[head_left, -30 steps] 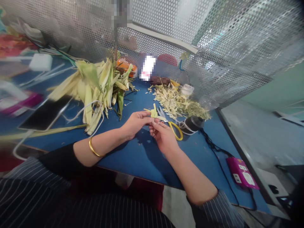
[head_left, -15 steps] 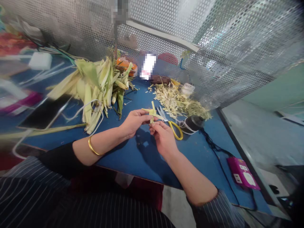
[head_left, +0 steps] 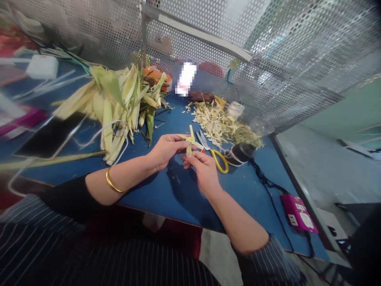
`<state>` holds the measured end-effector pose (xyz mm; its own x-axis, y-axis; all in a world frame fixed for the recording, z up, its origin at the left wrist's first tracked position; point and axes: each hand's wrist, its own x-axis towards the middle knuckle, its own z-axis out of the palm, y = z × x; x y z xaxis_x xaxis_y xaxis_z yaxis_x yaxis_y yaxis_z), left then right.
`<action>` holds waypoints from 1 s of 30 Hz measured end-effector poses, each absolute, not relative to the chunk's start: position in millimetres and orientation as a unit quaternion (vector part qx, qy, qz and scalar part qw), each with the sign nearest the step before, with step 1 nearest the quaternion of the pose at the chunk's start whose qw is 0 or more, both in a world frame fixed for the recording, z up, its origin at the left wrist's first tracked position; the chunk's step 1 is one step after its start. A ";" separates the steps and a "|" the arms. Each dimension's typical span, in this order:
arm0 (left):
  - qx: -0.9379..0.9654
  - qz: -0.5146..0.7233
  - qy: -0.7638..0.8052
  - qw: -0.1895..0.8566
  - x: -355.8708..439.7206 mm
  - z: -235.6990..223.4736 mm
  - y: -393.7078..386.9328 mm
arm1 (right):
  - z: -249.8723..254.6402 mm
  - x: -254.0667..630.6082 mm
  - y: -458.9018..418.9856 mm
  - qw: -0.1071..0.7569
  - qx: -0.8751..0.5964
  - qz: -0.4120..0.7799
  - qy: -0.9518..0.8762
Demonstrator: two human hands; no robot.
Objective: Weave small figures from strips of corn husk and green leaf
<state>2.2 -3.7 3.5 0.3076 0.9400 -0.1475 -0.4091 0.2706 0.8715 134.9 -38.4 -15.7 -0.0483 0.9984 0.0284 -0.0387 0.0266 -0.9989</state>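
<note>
Pale green strips of corn husk, crossed into a small star-like piece [head_left: 192, 140], are pinched between both hands above the blue table. My left hand [head_left: 167, 151] grips the piece from the left, thumb and fingers closed on it. From below right, my right hand [head_left: 204, 169] pinches its lower strip between thumb and forefinger. Just behind the right hand lie scissors [head_left: 220, 161] with yellow handles, blades partly apart. A dark spool [head_left: 242, 153] with pale thread stands to their right.
A heap of corn husks [head_left: 110, 103] lies at left, near a phone [head_left: 49, 135] and a white cable. Husk scraps [head_left: 214, 123] are piled at the back. A magenta power box [head_left: 299, 213] sits at right. A perforated metal screen [head_left: 202, 35] borders the table's rear.
The view has shifted slightly. The right hand's fingers have moved a little down and left along the husk piece; its lower strip shows more. Both hands still hold it.
</note>
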 end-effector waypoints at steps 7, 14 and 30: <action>0.388 0.473 0.371 0.699 -0.9 4.3 0.1 | -9.0 138.6 -39.7 0.456 -0.505 0.476 -0.558; 0.445 0.423 0.378 0.693 -4.0 8.9 -1.4 | -0.4 153.1 -32.3 0.450 -0.551 0.362 -0.603; 0.475 0.457 0.418 0.625 -2.6 2.8 2.2 | 5.6 154.1 -37.0 0.435 -0.529 0.307 -0.660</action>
